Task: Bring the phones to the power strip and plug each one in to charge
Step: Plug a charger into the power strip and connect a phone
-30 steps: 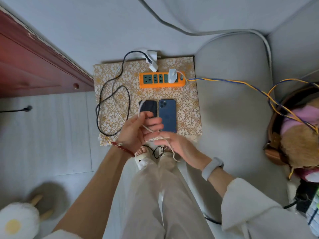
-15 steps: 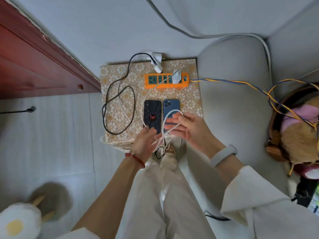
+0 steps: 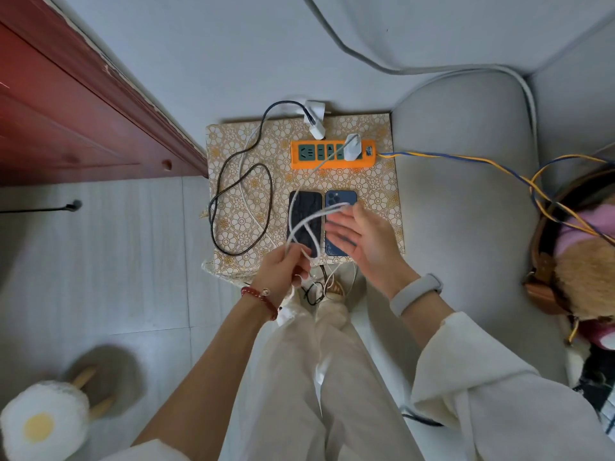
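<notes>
The left hand is closed, fingers pinching a bunch of white cable at the near edge of the small table. The cable rises from that grip in several loops that cross over the black phone. The right hand is spread, fingers straight and apart, held above the blue phone; one cable loop reaches its fingertips, but whether they grip it cannot be told because of blur. A red bead bracelet sits on the left wrist and a pale band on the right.

The two phones lie face down, side by side and touching, black on the left, blue on the right, near the front of the table's flower-patterned cloth. Beyond them, near the back edge, lies the orange power strip, apart from both phones. A white charger is plugged into its right end. A second white charger lies loose behind the strip, with a black cable looping across the table's left half. The strip's blue-and-yellow cord runs right over a grey sofa.
</notes>
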Demonstrator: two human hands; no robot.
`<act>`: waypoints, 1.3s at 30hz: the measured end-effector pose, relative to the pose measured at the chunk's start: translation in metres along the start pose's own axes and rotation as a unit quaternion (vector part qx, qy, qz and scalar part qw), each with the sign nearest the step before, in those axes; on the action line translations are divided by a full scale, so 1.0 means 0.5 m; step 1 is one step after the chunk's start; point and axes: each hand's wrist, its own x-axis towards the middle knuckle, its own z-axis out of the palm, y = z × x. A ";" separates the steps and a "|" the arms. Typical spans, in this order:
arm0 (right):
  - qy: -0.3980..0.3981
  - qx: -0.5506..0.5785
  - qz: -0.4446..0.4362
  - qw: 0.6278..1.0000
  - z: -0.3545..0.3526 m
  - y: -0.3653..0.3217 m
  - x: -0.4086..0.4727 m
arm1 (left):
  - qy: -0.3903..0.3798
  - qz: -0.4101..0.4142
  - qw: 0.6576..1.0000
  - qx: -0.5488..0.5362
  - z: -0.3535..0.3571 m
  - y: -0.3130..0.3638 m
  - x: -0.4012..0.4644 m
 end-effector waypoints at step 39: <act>0.307 -0.545 -0.214 0.751 -0.229 0.027 -0.043 | -0.212 -0.009 0.671 0.711 0.142 -0.110 0.089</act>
